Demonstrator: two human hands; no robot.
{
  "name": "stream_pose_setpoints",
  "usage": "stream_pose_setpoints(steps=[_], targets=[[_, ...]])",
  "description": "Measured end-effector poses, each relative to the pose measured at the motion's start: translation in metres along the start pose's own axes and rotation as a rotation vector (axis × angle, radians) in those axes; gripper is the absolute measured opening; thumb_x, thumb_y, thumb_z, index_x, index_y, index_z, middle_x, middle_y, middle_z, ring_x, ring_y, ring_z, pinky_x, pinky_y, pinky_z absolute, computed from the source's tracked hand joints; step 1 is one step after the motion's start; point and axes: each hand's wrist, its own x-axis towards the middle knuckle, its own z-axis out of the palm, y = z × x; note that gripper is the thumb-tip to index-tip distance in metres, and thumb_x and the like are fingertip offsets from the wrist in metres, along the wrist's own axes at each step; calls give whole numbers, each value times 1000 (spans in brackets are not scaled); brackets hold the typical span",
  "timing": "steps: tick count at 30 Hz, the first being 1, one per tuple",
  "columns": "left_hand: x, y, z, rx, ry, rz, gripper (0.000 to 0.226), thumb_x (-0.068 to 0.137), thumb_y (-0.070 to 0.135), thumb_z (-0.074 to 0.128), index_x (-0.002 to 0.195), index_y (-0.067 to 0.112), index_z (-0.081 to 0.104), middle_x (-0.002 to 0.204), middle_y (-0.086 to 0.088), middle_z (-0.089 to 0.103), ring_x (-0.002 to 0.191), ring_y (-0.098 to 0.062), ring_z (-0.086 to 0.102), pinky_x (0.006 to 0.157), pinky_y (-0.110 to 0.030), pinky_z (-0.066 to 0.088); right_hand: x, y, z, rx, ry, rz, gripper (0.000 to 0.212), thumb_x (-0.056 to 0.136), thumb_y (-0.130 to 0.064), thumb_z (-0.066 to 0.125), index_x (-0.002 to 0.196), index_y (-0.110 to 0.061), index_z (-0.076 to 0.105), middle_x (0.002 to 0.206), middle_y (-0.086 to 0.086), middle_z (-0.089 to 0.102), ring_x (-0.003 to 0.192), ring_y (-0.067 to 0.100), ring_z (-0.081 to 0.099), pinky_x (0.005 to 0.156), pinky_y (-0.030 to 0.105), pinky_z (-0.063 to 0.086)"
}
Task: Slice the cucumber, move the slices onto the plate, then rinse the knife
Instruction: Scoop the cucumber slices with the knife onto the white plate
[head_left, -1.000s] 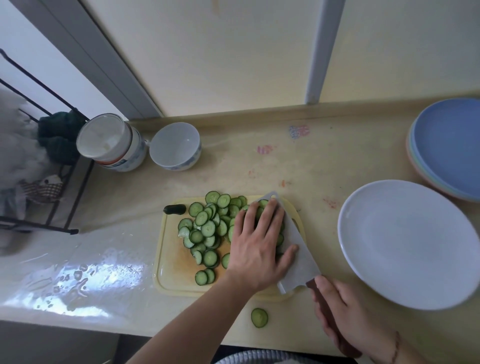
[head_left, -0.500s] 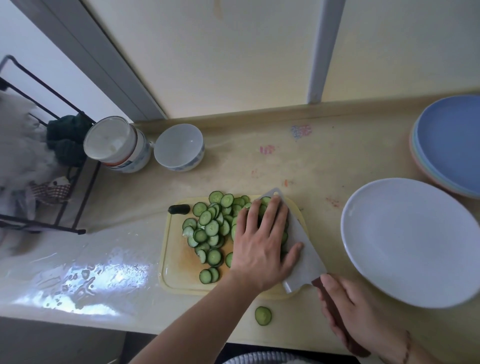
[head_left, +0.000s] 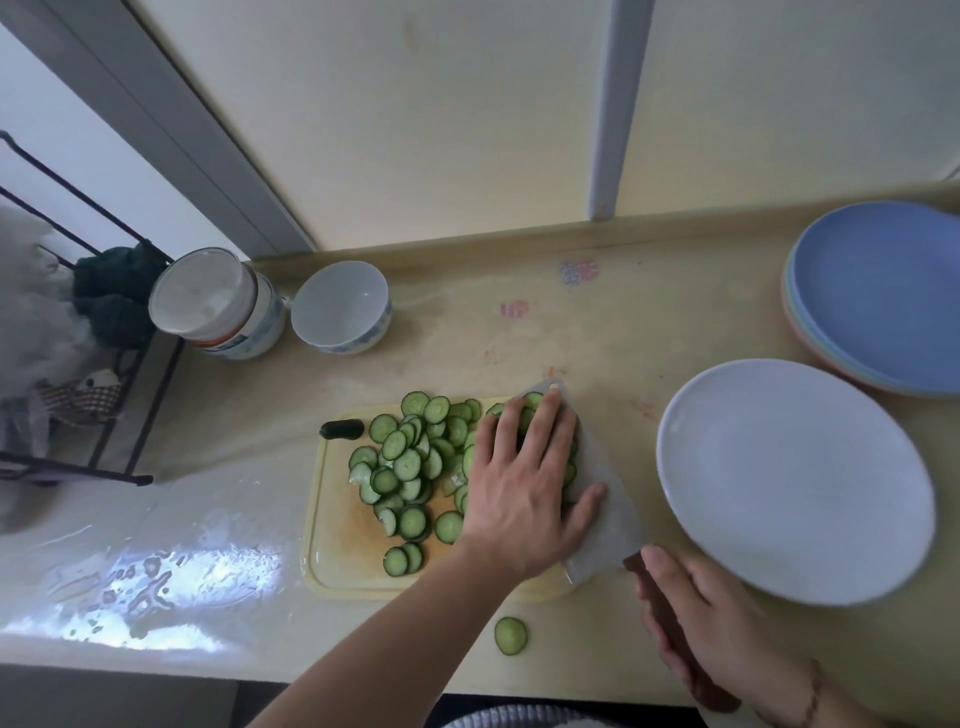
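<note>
Now: white plate (head_left: 795, 478) bare; slices (head_left: 410, 462) on cutting board (head_left: 337, 530).

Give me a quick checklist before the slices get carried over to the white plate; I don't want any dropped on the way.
1. Slices gathered against blade: left hand presses cucumber slices onto the knife blade: ok.
2. Knife handle held: right hand grips it: ok.
3. White plate bare and beside the cutting board: ok.
4. All slices collected: many lie loose on the board: not ok.
5. Stray slice on the counter: not ok.
6. Blade fully under the pile: cannot tell.
</note>
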Motion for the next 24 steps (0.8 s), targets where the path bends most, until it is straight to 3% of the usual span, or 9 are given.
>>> stream_pose_setpoints(steps=[6,11,15,20,24], targets=[[45,58,-12,-45,50,196,76,94,63,39,152,14,42,161,-5,34,142,-40,34,116,-55,26,-29,3,-48,100,179,-52,54,93,-54,37,66,-11,55,48,17,54,32,24,44,37,23,36],[77,116,3,-101,17,370,77,93,64,36,153,16,39,162,-4,33,142,-39,32,117,-55,26,-52,22,-82,165,373,-20,48,99,-32,39,69,3,51,47,19,49,31,23,41,35,21,34],[89,134,25,-147,40,442,75,91,62,41,149,16,47,158,-4,40,138,-39,36,115,-54,26,-51,38,-89,179,455,-14,51,102,-28,37,62,2,51,45,16,49,29,20,41,32,19,31],[97,140,43,-172,58,496,69,92,58,42,147,16,50,155,-4,45,135,-39,39,113,-53,30,-43,52,-87,206,501,-28,62,98,-48,38,54,-7,53,43,16,51,31,23,44,36,20,33],[100,143,52,-198,104,531,61,95,49,45,145,14,53,152,-5,48,132,-40,44,110,-54,34,-45,54,-87,199,513,-41,65,94,-46,37,50,-1,50,42,27,49,29,23,42,36,20,33]])
